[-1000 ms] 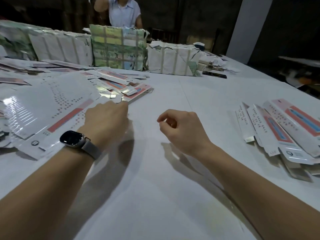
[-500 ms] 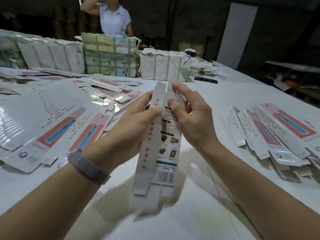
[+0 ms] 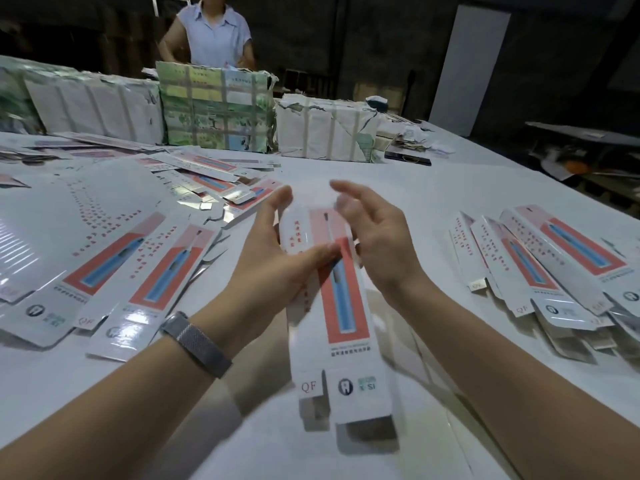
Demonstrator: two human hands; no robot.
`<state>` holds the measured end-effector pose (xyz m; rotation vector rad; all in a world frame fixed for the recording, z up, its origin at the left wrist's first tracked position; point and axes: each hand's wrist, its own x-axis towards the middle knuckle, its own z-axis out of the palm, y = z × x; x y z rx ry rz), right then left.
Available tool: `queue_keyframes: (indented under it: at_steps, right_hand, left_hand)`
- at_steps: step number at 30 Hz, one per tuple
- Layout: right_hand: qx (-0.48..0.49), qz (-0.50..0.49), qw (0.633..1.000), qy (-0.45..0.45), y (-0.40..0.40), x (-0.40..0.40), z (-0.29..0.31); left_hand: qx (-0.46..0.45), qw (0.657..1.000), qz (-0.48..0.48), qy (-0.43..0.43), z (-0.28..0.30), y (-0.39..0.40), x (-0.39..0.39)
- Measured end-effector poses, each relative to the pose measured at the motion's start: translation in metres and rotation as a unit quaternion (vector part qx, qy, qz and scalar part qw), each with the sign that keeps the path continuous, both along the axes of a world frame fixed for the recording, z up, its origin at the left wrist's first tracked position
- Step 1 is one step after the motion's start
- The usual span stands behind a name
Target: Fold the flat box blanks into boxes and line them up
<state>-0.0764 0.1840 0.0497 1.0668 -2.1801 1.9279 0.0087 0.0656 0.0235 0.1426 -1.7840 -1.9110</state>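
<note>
Because the box blank [image 3: 332, 306] is thin glossy card, it should feel light, springy and slippery, best taken by its long creased edges; it hangs above the desk's [image 3: 433, 202] near middle, the left hand [image 3: 277, 268] clamped round its upper part, thumb across the printed face; the right hand [image 3: 377, 244] is spread apart beside it, holding nothing.

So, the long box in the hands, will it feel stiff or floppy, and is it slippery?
Probably light and fairly stiff: the box stays straight though only the left hand grips its upper part. Its glossy surface shows glare, so it may slip. The open end flaps likely bend easily.
</note>
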Motion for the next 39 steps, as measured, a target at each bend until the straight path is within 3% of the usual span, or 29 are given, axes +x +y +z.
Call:
queue_keyframes:
  at_steps: [4,7,10,12,16,22,29,34,39]
  right_hand:
    - [0.106,-0.103,0.982,0.119,0.0,-0.007,-0.008]
    - [0.116,-0.138,0.965,0.191,0.001,-0.005,-0.008]
    - [0.128,-0.144,0.958,0.212,-0.002,0.001,-0.006]
    - [0.128,-0.134,0.964,0.191,-0.003,0.004,-0.005]
    - [0.097,-0.088,0.986,0.101,0.0,0.003,0.0]
    - [0.085,-0.112,0.986,0.093,-0.001,0.003,-0.004]
    - [0.079,-0.037,0.996,0.002,-0.003,0.004,-0.003]
    - [0.097,0.029,0.992,-0.075,0.007,0.0,0.012]
    - [0.126,0.064,0.987,-0.074,0.016,-0.003,0.021]
  left_hand:
    - [0.03,0.999,-0.037,0.005,-0.002,-0.001,0.001]
    - [0.028,0.997,-0.065,-0.018,0.002,-0.003,0.003]
    - [0.099,0.984,-0.134,-0.071,0.006,-0.002,0.009]
    - [0.142,0.971,-0.174,-0.087,0.007,0.001,0.013]
    - [0.118,0.971,-0.184,-0.099,0.012,0.0,0.014]
    - [0.123,0.966,-0.177,-0.146,0.012,0.0,0.008]
    - [0.152,0.955,-0.207,-0.15,0.014,0.004,0.01]
    - [0.108,0.955,-0.23,-0.151,0.011,0.003,0.011]
    - [0.075,0.954,-0.243,-0.156,0.014,0.002,0.013]
